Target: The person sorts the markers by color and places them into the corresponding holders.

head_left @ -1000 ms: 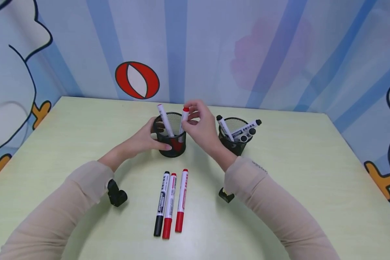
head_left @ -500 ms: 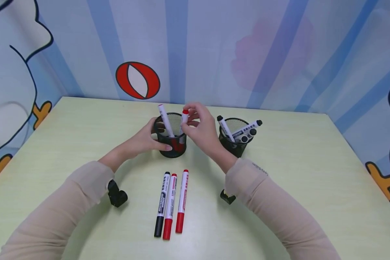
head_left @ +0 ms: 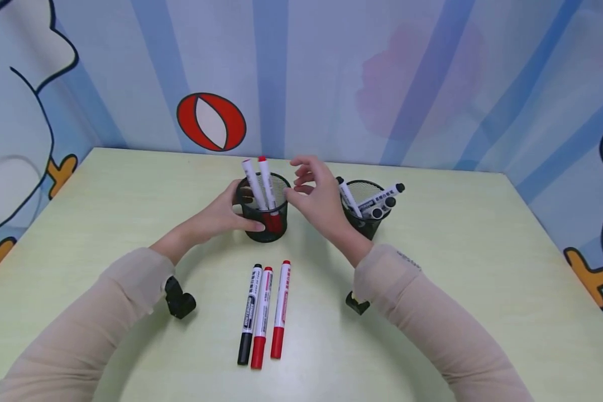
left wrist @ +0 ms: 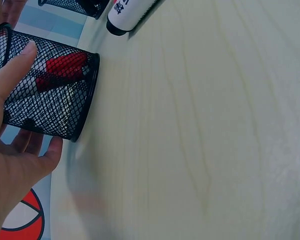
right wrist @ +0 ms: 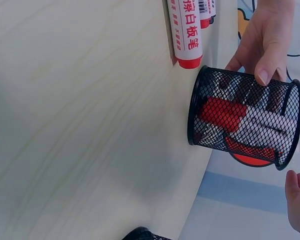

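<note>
My left hand [head_left: 221, 212] grips a black mesh pen holder [head_left: 278, 226] from its left side, thumb across the front and the other fingers behind. Two white markers stand in that holder, a pink-ended marker [head_left: 253, 181] and a red-tipped marker [head_left: 266, 181], leaning left side by side. In the right wrist view, red caps show through the mesh [right wrist: 222, 114] near the bottom. My right hand [head_left: 321, 201] is just right of the holder's rim, fingers loosely bent and holding nothing.
Right of my right hand stands a second mesh pen holder [head_left: 364, 226] with several black-capped markers [head_left: 379, 198]. Nearer on the table lie a black marker [head_left: 250, 315] and two red markers, the left red marker [head_left: 262, 318] and the right red marker [head_left: 281, 310]. A patterned backdrop [head_left: 321, 84] rises behind.
My right hand has let go of the red-tipped marker, which now leans left against the other one in the holder. The hand has moved slightly right. My left hand keeps its grip.
</note>
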A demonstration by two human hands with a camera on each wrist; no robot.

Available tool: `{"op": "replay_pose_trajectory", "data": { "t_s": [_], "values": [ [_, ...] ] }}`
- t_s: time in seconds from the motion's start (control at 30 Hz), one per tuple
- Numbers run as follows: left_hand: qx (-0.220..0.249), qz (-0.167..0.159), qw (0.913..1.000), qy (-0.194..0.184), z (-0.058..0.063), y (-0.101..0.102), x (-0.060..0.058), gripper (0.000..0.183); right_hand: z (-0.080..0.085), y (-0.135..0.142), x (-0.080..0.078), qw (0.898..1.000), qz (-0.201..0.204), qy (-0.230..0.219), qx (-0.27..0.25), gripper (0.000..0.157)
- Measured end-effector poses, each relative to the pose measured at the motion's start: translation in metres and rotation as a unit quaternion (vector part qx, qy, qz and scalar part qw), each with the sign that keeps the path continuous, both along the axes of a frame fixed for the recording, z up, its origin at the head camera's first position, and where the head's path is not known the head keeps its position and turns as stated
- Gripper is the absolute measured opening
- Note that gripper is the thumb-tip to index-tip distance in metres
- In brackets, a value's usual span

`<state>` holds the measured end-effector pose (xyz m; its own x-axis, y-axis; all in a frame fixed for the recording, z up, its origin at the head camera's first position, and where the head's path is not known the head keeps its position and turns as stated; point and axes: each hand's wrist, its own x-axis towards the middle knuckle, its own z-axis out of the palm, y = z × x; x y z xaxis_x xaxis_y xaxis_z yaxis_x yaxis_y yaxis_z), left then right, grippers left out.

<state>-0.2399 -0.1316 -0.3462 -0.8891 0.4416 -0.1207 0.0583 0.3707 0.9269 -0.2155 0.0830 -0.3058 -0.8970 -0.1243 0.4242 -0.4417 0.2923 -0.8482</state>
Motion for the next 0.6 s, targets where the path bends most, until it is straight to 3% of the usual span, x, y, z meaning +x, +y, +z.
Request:
{"op": "replay_pose_trajectory", "data": {
  "t_s": [0.6],
  "values": [
    [0.011, 0.000, 0.9999, 0.001, 0.000, 0.001, -0.001, 0.096, 0.006, 0.012, 0.019, 0.997, -0.004, -0.080, -0.016, 0.041]
  ]
}}
